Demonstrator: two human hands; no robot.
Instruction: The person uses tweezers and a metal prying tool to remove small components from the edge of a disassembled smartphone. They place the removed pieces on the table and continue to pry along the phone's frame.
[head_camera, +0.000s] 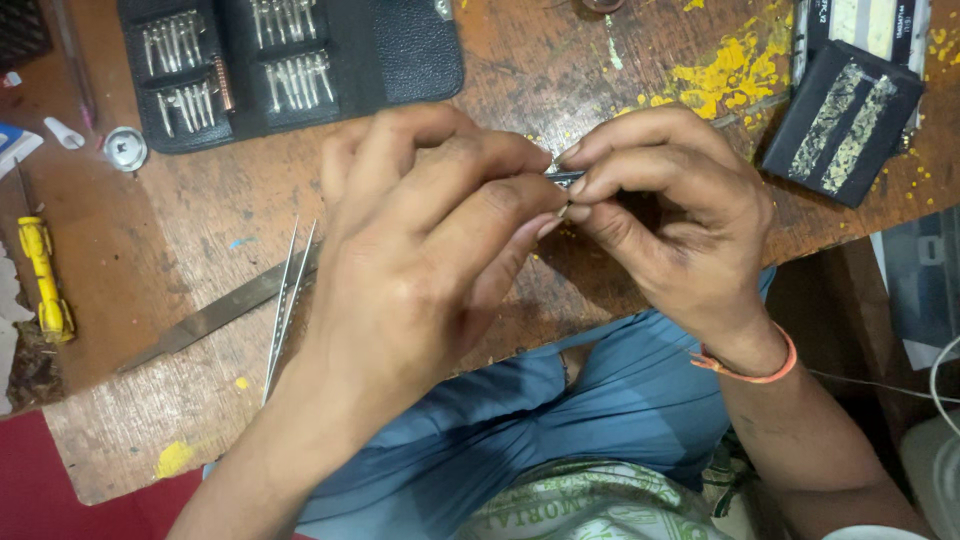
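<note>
Nearest the lens come the person's own forearms and, below them, a lap in blue cloth (600, 400) with a patch of green-and-white patterned fabric (590, 505) at the bottom edge. Beyond the lap spreads the worn wooden table (150, 240), scratched and spattered with yellow paint (725, 75) toward its far right. Over its near edge the two hands meet: the left hand (420, 250) with its fingers curled and its thumb and forefinger pressed together, the right hand (670, 220) likewise bent, wearing an orange band (750, 372) at the wrist. Both sets of fingertips pinch one small dark metal part (565, 178), which sits between them just above the table and is too hidden and too small to make out further. At the far left of the table lies an open black case (400, 50) holding rows of small silver driver bits (290, 55). At the far right rests a dark rectangular block (845, 120) with two pale worn strips across its top. Left of the left forearm a long flat metal blade (205, 322) lies slantwise, and slim steel tweezers (288, 300) lie across it, touching it. Near the left edge sits a small yellow screwdriver (42, 275), and close to the case a little round silver cap (125, 148)
</note>
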